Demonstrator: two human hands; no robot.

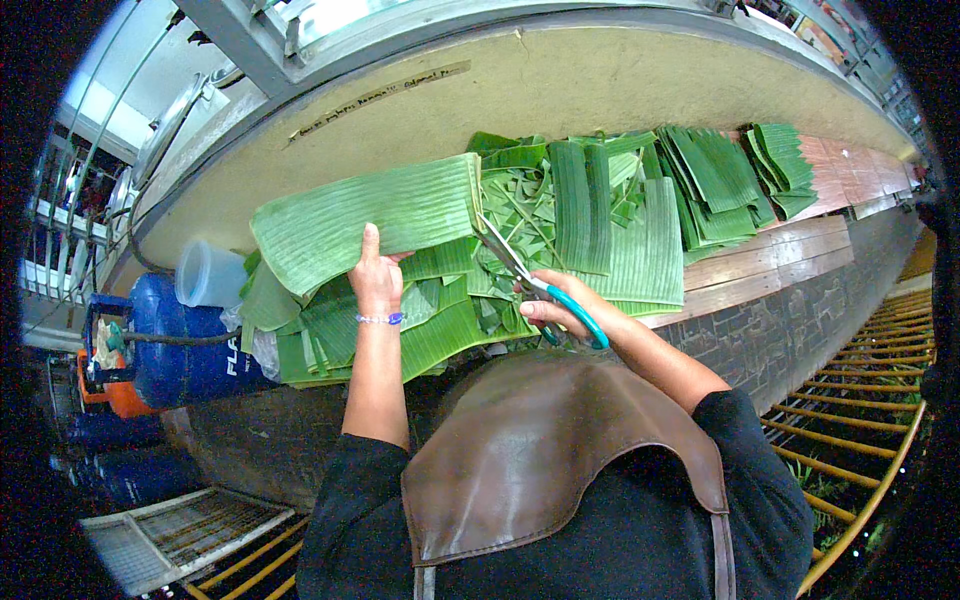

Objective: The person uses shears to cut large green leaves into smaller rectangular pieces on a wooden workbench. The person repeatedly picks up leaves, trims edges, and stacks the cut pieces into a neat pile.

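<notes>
Two black sleeves [362, 480] frame a smooth brown leather-like apron [560, 440], closest to the camera. Beyond it, the bare right hand [565, 300] is curled around the teal plastic handles of long metal scissors [526, 276], whose tips reach the right edge of a broad, rectangular, ribbed green leaf bundle [370, 205], apparently several layers thick. The bare left hand [377, 280], with a blue-and-white band [379, 319] at the wrist, pinches the bundle's lower edge, thumb on top, fingers mostly hidden beneath. The bundle is held above a wooden bench [770, 263] strewn with flat green leaves [435, 337]. It is probably light and limp, smooth enough for layers to slide, and prone to split along its ribs; a flat, gentle pinch near the middle of the long edge, clear of the blades, should suit it best. Farther back lie small leaf scraps [517, 205], then, to the right, dark green stacked leaves [710, 172]; a pale yellow wall [420, 115] rises behind.
</notes>
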